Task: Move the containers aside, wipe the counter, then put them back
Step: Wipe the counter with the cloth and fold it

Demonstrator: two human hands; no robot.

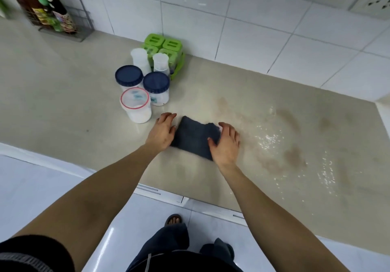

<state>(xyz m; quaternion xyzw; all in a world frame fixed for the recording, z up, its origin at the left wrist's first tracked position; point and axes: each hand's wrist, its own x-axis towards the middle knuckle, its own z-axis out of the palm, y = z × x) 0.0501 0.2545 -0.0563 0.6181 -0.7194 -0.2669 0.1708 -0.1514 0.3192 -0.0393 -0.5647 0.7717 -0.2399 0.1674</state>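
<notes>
Single head-worn view, steeply down and forward, close over the counter [63, 103].

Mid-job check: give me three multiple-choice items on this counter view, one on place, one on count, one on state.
1. The folded dark blue cloth lies:
A. between both hands
B. on the jars
C. on the floor

2. Clear jars with dark blue screw lids:
A. one
B. two
C. four

3. The beige counter right of the cloth is:
A. dry
B. covered with paper
C. wet and stained

Answers: 1 A, the left hand and right hand flank it; 2 B, two stand side by side; 3 C, glistening water and brown smears show.
</notes>
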